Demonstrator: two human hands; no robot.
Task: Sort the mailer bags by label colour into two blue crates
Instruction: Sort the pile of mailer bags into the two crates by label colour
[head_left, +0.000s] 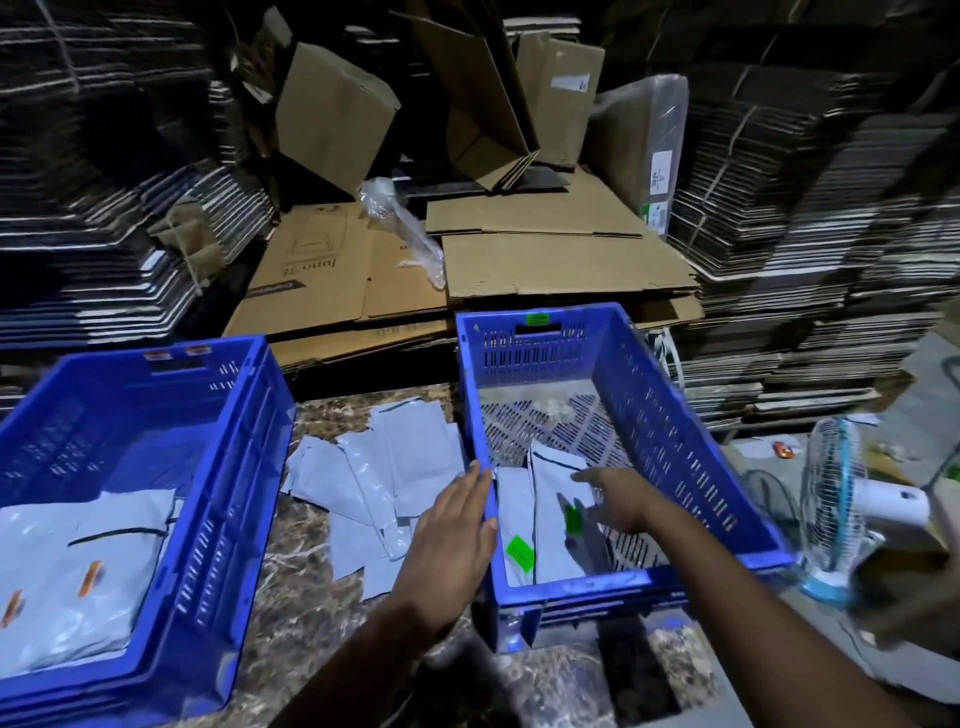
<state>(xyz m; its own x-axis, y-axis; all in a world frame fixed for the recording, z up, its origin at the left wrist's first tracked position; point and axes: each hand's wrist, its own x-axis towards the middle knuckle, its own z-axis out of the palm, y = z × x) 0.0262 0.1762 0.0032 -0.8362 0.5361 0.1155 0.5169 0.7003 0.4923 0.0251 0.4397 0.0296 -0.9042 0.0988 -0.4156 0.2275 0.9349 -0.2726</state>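
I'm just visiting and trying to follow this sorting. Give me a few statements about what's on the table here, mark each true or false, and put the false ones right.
1. The bags in the left crate carry orange labels. True.
2. The right crate holds bags with green labels. True.
3. The left hand is deep inside the left crate. False: it rests at the near left rim of the right crate.
4. No bags are left to sort. False: a loose pile of grey bags lies on the table between the crates.
5. The right hand reaches into the right crate, over the bags. True.
6. A fan stands left of both crates. False: it stands to their right.
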